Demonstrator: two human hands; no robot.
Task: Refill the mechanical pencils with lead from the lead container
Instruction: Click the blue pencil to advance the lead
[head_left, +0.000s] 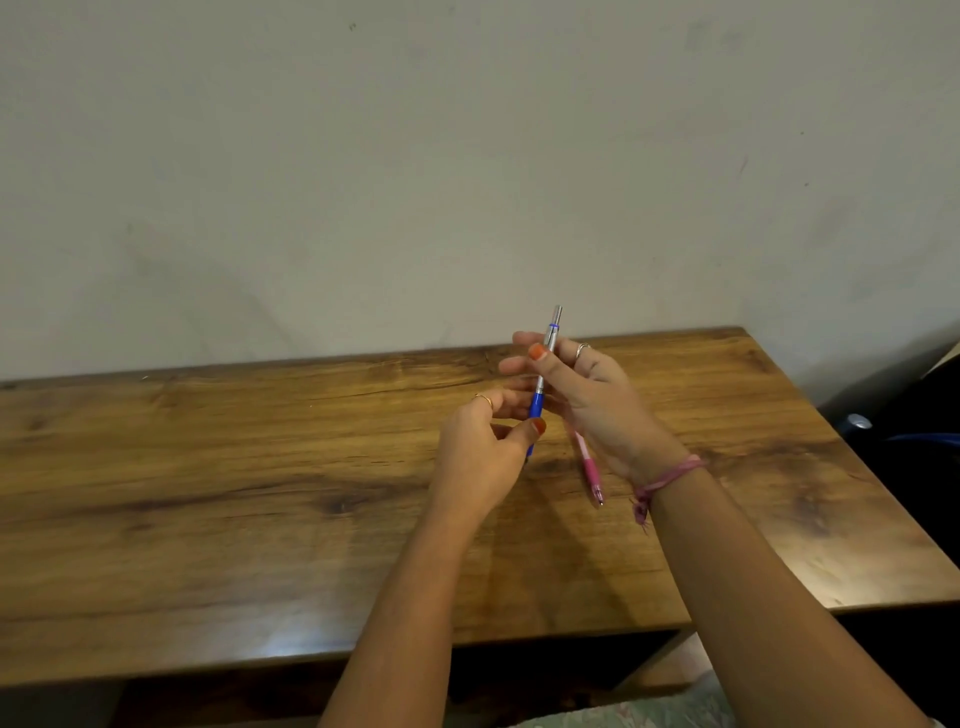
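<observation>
A blue and silver mechanical pencil (546, 358) stands nearly upright above the wooden table (260, 467), its silver cap end pointing up. My left hand (480, 457) pinches its blue grip near the bottom. My right hand (592, 400) holds the silver barrel higher up between thumb and fingers. A pink mechanical pencil (589, 467) lies on the table just under my right hand, tip toward me, partly hidden by the hand. No lead container shows in the head view.
The table backs onto a plain wall (415, 182). Its right edge drops off beside dark objects (904, 441) on the floor. A patterned cloth (665, 712) shows at the bottom.
</observation>
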